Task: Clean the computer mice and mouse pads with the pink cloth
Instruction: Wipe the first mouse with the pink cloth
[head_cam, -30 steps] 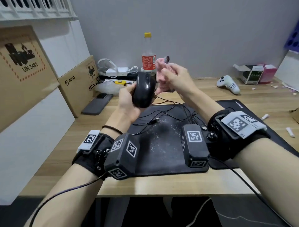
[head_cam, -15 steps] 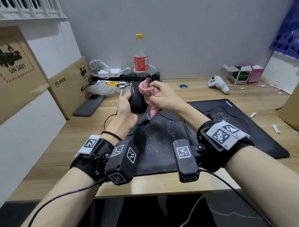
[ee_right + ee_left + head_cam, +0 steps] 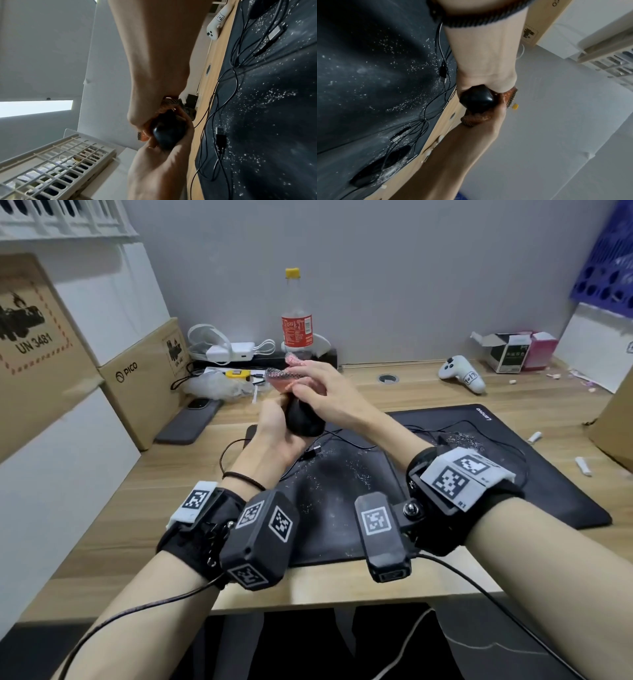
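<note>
Hands meet above the counter (image 3: 171, 474): left hand (image 3: 274, 433) grips a black computer mouse (image 3: 305, 419) by its sides while right hand (image 3: 325, 395) presses the soft pink cloth (image 3: 284, 373) over its top. Glossy and light, the shell looks liable to slip.

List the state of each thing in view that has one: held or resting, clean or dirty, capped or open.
black mouse: lifted off the desk, gripped by the left hand
pink cloth: held by the right hand, pressed on the mouse
mouse pad: flat on the desk, speckled with white crumbs
second mouse: resting on the pad among crumbs
bottle: upright, yellow cap on
white controller: lying on the desk
small carton: flaps open
</note>
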`<state>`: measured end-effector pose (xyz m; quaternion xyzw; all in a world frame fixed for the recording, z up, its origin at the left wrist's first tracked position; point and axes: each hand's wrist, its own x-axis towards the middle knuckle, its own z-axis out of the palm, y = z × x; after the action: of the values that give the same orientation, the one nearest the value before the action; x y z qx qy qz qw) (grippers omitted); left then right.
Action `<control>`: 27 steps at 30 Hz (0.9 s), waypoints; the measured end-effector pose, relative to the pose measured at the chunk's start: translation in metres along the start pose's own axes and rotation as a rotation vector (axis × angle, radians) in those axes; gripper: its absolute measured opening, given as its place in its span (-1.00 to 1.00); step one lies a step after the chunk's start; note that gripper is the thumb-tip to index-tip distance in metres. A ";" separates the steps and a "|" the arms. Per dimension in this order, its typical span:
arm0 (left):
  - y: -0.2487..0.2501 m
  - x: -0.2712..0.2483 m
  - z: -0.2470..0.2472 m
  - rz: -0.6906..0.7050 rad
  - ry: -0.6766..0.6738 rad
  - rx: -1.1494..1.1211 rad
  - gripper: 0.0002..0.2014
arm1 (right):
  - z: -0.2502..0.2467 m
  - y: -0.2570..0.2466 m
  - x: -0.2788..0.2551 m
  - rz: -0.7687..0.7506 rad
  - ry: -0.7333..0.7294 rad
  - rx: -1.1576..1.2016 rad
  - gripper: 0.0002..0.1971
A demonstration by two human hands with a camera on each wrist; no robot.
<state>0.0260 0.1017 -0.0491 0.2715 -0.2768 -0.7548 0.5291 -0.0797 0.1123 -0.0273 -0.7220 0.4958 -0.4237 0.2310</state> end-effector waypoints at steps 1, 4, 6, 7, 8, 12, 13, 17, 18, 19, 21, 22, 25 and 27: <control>0.002 0.000 -0.001 0.002 -0.006 -0.012 -0.71 | 0.003 -0.002 -0.003 -0.016 -0.022 0.019 -0.66; 0.010 0.003 -0.008 0.002 -0.008 -0.090 -0.67 | 0.010 -0.003 -0.005 -0.131 0.053 0.070 -0.77; 0.014 0.004 -0.010 -0.006 0.025 -0.096 -0.61 | 0.014 -0.001 -0.006 -0.203 0.117 0.043 -0.72; 0.015 0.004 -0.010 -0.006 0.026 -0.089 -0.59 | 0.014 0.000 -0.005 -0.224 0.131 0.035 -0.65; 0.016 0.003 -0.011 -0.007 0.021 -0.063 -0.59 | 0.012 0.002 -0.004 -0.223 0.151 0.023 -0.60; 0.018 -0.006 -0.012 -0.029 -0.026 0.042 -0.70 | 0.002 0.008 0.004 -0.061 0.255 -0.029 -0.56; 0.019 -0.006 -0.012 -0.020 -0.033 0.047 -0.70 | 0.005 0.006 0.005 -0.051 0.252 -0.006 -0.54; 0.026 0.001 -0.012 0.047 0.022 0.024 -0.70 | 0.029 -0.008 0.003 -0.133 0.106 -0.030 -0.49; 0.028 0.002 -0.015 0.059 0.041 0.030 -0.68 | 0.032 -0.008 0.002 -0.150 0.039 -0.064 -0.50; 0.029 0.003 -0.018 0.063 0.050 0.037 -0.67 | 0.032 -0.006 0.001 -0.160 -0.027 -0.091 -0.51; 0.029 0.000 -0.022 0.043 0.053 0.024 -0.67 | 0.030 0.004 0.001 -0.147 -0.114 -0.043 -0.52; 0.028 -0.002 -0.024 0.031 0.047 0.028 -0.67 | 0.028 0.008 0.003 -0.102 -0.110 0.005 -0.51; 0.020 -0.006 -0.023 0.032 0.017 0.050 -0.67 | 0.025 0.012 0.010 0.058 -0.032 0.013 -0.54; 0.017 -0.005 -0.022 0.063 0.014 0.040 -0.66 | 0.027 0.005 0.010 0.040 -0.030 -0.011 -0.55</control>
<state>0.0539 0.0989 -0.0524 0.2786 -0.2963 -0.7303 0.5489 -0.0582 0.0986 -0.0414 -0.7194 0.5090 -0.4054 0.2429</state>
